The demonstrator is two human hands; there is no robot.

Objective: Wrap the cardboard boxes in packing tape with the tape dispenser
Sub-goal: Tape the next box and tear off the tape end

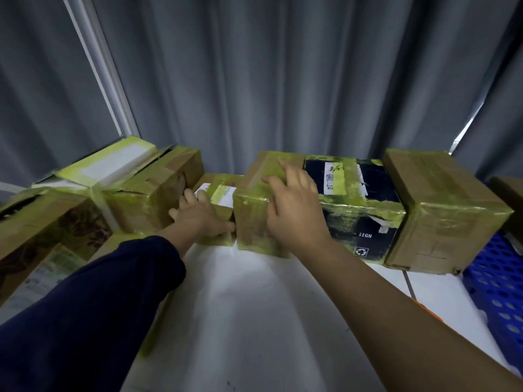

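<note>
Cardboard boxes banded in yellow-green packing tape stand in a row across the middle of the frame on a white table [254, 321], backed by a grey curtain [254, 80]. At centre the left hand [198, 219], coming out of a dark blue sleeve [99, 306], lies on a small box [222, 193] with a white label. Its fingers stretch fairly straight over the top toward the far side and the thumb lies along the front face; whether the fingertips hook over the far edge is hard to tell. Just right of it, touching, stands a taller brown box [252, 230]. The right hand [294, 210], bare-armed, is spread over that box's near top edge — fingers apart and straight, palm against the front face, nothing clasped. Right of centre a black box [365, 210] with white print butts against the tall one, and a plain brown box [441, 210] sits beside it further right. At left a creased box [158, 193] stands next to the left hand, with a white-panelled box [113, 165] behind it and a patterned box [56, 230] toward the left edge. A blue perforated crate [498, 278] shows at the right edge.
</note>
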